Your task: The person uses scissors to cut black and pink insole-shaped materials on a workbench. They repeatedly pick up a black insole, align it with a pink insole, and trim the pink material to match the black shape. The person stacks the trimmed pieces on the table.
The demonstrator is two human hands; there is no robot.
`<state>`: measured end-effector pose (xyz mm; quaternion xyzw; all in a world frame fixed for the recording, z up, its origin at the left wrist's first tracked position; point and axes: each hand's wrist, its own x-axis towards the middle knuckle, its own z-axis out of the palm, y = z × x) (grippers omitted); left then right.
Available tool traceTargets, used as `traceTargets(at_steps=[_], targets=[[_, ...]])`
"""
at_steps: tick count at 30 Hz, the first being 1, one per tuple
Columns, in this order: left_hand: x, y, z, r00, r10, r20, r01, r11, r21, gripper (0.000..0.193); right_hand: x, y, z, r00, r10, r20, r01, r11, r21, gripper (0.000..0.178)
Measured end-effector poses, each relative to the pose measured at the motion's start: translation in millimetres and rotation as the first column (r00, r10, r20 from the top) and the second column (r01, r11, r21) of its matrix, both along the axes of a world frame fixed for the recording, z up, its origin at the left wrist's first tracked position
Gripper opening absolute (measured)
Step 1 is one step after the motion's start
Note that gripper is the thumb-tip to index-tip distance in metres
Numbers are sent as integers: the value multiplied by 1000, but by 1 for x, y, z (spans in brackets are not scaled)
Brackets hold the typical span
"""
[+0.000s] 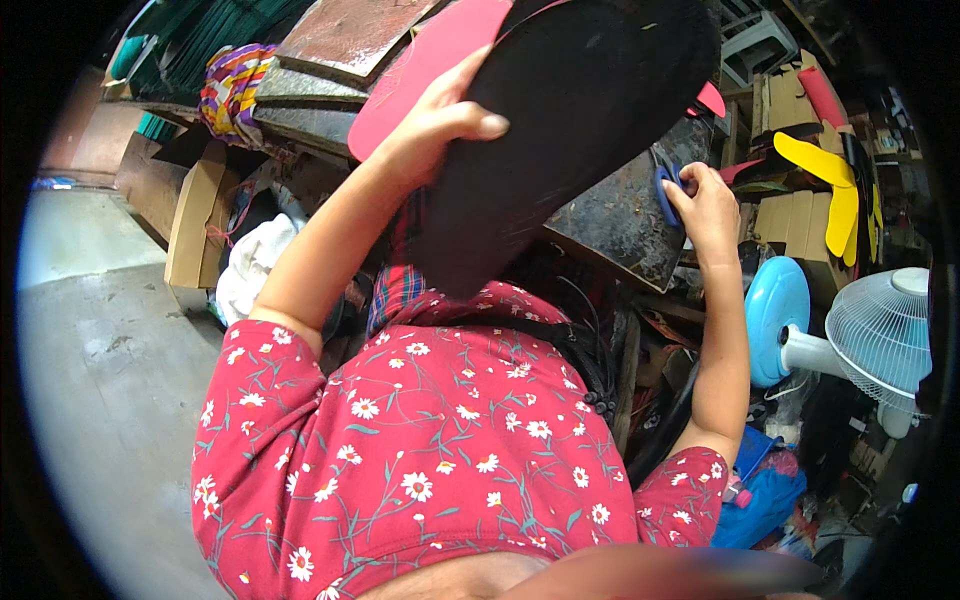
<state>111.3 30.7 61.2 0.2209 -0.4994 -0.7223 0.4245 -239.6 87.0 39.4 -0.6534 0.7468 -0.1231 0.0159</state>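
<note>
My left hand (440, 125) grips a large, dark, flat sheet (590, 110) by its left edge, thumb on top. The sheet is black, rounded at the far end and narrower toward my lap; its material is hard to tell. A pink sheet (425, 75) shows behind that hand, and I cannot tell whether the hand holds it too. Over on the right, my right hand (710, 210) has its fingers closed on the blue handles of a pair of scissors (667, 195). The scissors are at the dark, worn worktop (630, 225), their blades partly hidden.
A reddish board (350, 35) and a striped cloth bundle (235, 90) are at the far left. Yellow cut pieces (840, 185) hang by cardboard boxes at right. A blue and white fan (780, 320) stands near my right elbow. Cardboard (195, 220) and white cloth (255, 265) lie left.
</note>
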Motion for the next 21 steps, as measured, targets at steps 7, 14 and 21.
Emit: traceTargets(at_steps=[7,14,21], targets=[[-92,2,21,957,-5,-290,-136,876,-463,84,12,15,22,-446,360,819,-264,822,-505,54],[-124,4,31,990,92,-110,-143,641,-754,90,33,39,27,315,433,844,-10,891,-454,63],[-121,21,13,971,226,-76,-236,871,-431,96,54,42,-31,364,325,873,-162,945,-285,81]])
